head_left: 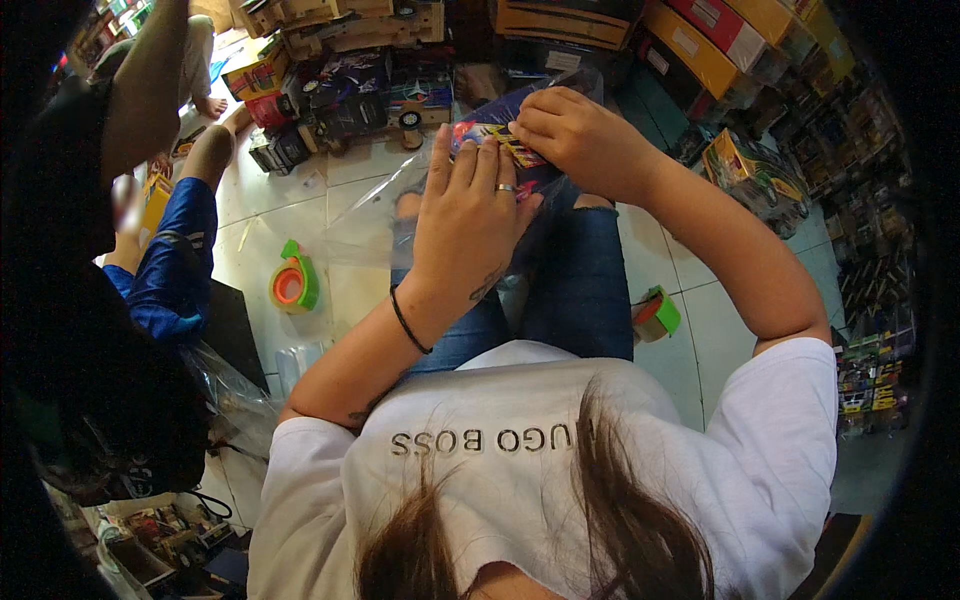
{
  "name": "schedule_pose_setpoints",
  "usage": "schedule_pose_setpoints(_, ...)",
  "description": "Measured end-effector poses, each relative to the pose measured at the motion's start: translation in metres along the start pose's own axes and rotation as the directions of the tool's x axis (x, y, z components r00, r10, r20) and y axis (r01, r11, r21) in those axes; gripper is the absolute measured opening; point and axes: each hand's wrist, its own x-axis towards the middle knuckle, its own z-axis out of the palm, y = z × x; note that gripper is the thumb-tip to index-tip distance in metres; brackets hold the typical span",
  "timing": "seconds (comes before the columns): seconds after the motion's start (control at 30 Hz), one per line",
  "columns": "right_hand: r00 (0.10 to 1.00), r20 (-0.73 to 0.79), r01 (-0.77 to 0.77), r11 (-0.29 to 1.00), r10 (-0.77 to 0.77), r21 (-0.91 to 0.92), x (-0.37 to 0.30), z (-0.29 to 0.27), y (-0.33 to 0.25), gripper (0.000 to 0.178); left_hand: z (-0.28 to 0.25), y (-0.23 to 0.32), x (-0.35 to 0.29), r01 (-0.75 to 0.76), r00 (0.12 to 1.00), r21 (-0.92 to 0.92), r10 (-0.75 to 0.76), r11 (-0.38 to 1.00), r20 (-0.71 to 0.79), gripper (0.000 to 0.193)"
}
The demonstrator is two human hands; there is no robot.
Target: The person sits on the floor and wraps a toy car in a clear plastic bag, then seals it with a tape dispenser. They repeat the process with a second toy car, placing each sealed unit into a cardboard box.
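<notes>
A dark box (492, 133) with bright printed artwork lies over my lap, with a sheet of clear plastic wrap (365, 222) around it and spreading out to its left. My left hand (465, 205), wearing a ring, lies flat on the wrapped box with its fingers stretched out. At the box's far right part, my right hand (580, 137) has its fingers curled and pressed together on the plastic. The fingertips of the right hand are partly hidden, so the exact bit of wrap they pinch is hard to see.
Green tape dispensers stand on the tiled floor, one with an orange core (290, 284) at left, another (656, 315) at right. Toy vehicle boxes (345, 95) and yellow boxes (700, 50) are stacked ahead. Another person in blue shorts (180, 260) sits at left.
</notes>
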Motion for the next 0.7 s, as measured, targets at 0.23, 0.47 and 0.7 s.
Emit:
schedule_pose_setpoints(0.23,0.980,0.196,-0.065,0.993,0.046,0.093,0.001,-0.004,0.004,0.030,-0.004,0.017,-0.001,-0.205,0.979,0.002,0.205,0.979,-0.013,0.036)
schedule_pose_setpoints(0.47,1.000,-0.003,-0.001,1.000,0.001,0.012,0.001,0.003,0.006,0.015,0.002,0.011,0.006,-0.079,0.996,-0.068,0.076,0.995,-0.047,0.037)
schedule_pose_setpoints(0.7,1.000,-0.009,-0.013,0.998,0.014,0.055,-0.002,0.004,0.009,0.019,0.003,0.005,0.016,-0.012,0.999,0.047,0.014,0.999,-0.050,0.039)
